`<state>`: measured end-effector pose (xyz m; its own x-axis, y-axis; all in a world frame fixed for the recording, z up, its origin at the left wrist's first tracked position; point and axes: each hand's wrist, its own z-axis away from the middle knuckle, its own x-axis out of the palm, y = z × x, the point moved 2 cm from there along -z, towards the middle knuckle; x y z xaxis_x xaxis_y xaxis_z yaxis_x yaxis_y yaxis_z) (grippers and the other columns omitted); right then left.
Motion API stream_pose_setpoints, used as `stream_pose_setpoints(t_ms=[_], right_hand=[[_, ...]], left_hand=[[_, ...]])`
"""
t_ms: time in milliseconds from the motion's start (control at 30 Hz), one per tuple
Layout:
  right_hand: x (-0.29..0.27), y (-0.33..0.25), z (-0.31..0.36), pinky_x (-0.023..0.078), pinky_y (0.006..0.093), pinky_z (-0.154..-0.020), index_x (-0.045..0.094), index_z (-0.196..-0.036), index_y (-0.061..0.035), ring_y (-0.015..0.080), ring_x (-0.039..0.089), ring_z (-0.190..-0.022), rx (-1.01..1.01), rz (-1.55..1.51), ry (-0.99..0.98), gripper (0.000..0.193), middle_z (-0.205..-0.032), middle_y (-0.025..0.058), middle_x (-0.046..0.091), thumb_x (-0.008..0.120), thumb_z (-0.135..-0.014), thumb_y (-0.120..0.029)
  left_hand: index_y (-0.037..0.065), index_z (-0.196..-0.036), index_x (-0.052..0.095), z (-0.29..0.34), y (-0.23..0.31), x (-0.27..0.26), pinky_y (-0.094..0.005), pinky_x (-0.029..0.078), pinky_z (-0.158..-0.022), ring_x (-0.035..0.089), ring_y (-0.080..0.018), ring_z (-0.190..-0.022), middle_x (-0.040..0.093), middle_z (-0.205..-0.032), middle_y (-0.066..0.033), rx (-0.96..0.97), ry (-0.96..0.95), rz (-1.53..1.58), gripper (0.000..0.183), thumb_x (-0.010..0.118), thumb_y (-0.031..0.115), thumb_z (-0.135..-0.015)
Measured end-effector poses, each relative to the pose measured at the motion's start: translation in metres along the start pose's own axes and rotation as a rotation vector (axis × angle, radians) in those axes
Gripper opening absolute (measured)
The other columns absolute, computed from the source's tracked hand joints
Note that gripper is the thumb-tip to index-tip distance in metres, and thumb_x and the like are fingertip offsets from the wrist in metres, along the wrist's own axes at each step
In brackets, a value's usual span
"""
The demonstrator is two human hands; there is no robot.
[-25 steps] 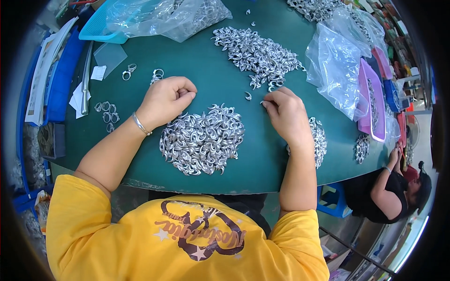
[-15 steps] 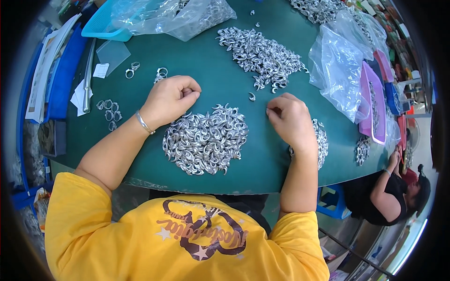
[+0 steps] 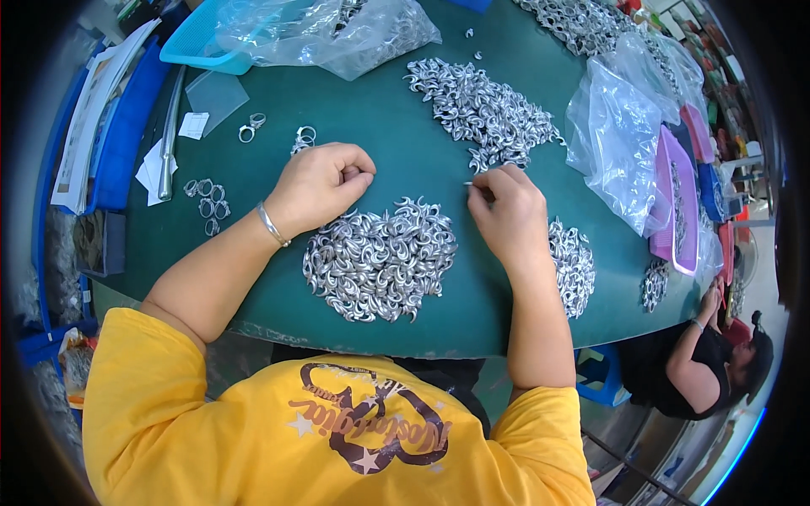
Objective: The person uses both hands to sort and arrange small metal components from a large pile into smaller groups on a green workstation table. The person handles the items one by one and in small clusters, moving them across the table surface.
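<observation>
My left hand (image 3: 325, 187) is closed, thumb against curled fingers, beyond the left edge of a large pile of small curved silver metal pieces (image 3: 380, 261). What it holds, if anything, is hidden. My right hand (image 3: 513, 215) pinches at one small curved metal piece (image 3: 469, 183), whose end shows at the fingertips. A second, smaller pile of such pieces (image 3: 572, 270) lies partly behind my right wrist. Farther off spreads another heap of curved pieces (image 3: 485, 114), just past my right fingers. Close above my left hand lie a few silver rings (image 3: 305, 137).
More rings (image 3: 207, 201) lie at left, near a metal rod (image 3: 171, 135). A turquoise basket (image 3: 198, 52) and clear plastic bag (image 3: 337, 42) are at the back. At right are another plastic bag (image 3: 614, 135) and a pink tray (image 3: 663, 202). A person (image 3: 700, 363) sits far right.
My right hand has moved slightly inward to the lone curved piece on the table, and its fingertips now meet it. My left hand keeps its closed pose. The whole view has shifted slightly.
</observation>
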<state>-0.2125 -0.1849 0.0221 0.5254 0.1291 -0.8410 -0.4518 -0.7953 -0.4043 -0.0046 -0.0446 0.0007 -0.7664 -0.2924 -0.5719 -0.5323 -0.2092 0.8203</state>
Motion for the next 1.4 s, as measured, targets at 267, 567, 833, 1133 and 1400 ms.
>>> stream_pose_setpoints(t_ms=[267, 567, 833, 1133, 1400], right_hand=[[-0.02, 0.01, 0.002, 0.051, 0.0395, -0.069, 0.066, -0.085, 0.0003, 0.0345, 0.063, -0.074, 0.016, -0.119, 0.081, 0.007, -0.083, 0.0175, 0.064, 0.063, -0.079, 0.003], [-0.005, -0.002, 0.005, 0.052, 0.0334, -0.062, 0.066, -0.082, -0.0002, 0.0248, 0.064, -0.07, 0.179, -0.169, -0.173, 0.01, -0.08, 0.0125, 0.063, 0.07, -0.073, -0.003], [0.001, -0.006, -0.018, 0.051, 0.0376, -0.081, 0.067, -0.095, 0.0, 0.0348, 0.062, -0.092, -0.215, -0.029, 0.122, 0.021, -0.101, 0.0156, 0.065, 0.058, -0.078, 0.008], [-0.002, 0.017, -0.011, 0.051, 0.038, -0.078, 0.069, -0.094, -0.0006, 0.0327, 0.062, -0.088, 0.051, -0.209, 0.05, 0.024, -0.094, 0.0147, 0.065, 0.055, -0.078, 0.011], [-0.006, 0.015, -0.009, 0.048, 0.0415, -0.072, 0.069, -0.084, -0.0033, 0.0312, 0.061, -0.081, -0.047, -0.029, 0.049, 0.009, -0.085, 0.0099, 0.066, 0.066, -0.076, 0.001]], left_hand=[[0.001, -0.089, 0.067, 0.001, 0.001, 0.0, -0.0215, 0.043, -0.055, 0.051, -0.0044, -0.06, 0.058, -0.07, 0.0002, 0.033, 0.015, -0.022, 0.009, 0.067, 0.007, -0.083], [0.001, -0.088, 0.068, 0.001, 0.002, -0.002, -0.0228, 0.045, -0.056, 0.055, -0.0065, -0.061, 0.061, -0.072, -0.0023, 0.035, 0.018, -0.033, 0.008, 0.067, 0.006, -0.082], [0.005, -0.086, 0.068, 0.001, 0.003, -0.003, -0.0281, 0.047, -0.059, 0.059, -0.0135, -0.063, 0.062, -0.073, -0.0042, 0.043, 0.017, -0.038, 0.008, 0.067, 0.01, -0.081], [0.002, -0.088, 0.068, 0.002, 0.0, -0.002, -0.0241, 0.045, -0.056, 0.055, -0.0083, -0.06, 0.061, -0.071, -0.0031, 0.054, 0.027, -0.007, 0.008, 0.068, 0.007, -0.082], [0.001, -0.088, 0.067, 0.0, 0.002, -0.001, -0.0227, 0.044, -0.055, 0.054, -0.0064, -0.061, 0.06, -0.072, -0.0021, 0.052, 0.015, -0.01, 0.008, 0.067, 0.006, -0.082]])
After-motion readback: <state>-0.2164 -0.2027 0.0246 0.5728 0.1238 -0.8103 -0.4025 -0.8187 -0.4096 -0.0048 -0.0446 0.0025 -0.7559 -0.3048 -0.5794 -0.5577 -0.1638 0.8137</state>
